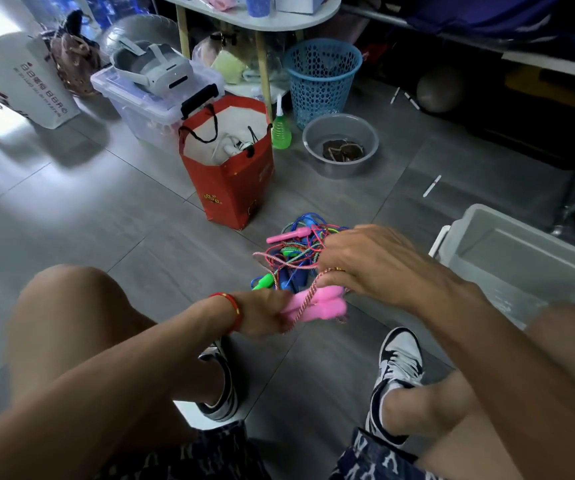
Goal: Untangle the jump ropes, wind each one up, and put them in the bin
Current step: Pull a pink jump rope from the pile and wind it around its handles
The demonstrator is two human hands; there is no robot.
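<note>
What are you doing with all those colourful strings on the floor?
A person sitting low over the floor is sorting jump ropes. The left hand grips a pair of pink handles while the right hand pinches their cord just above. The tangled pile of ropes lies on the floor behind. The white bin stands at the right; no rope shows in it.

Tangled colourful jump ropes (pixel 296 251) on floor; pink handles (pixel 317 304) raised; white bin (pixel 507 251) beside.
</note>
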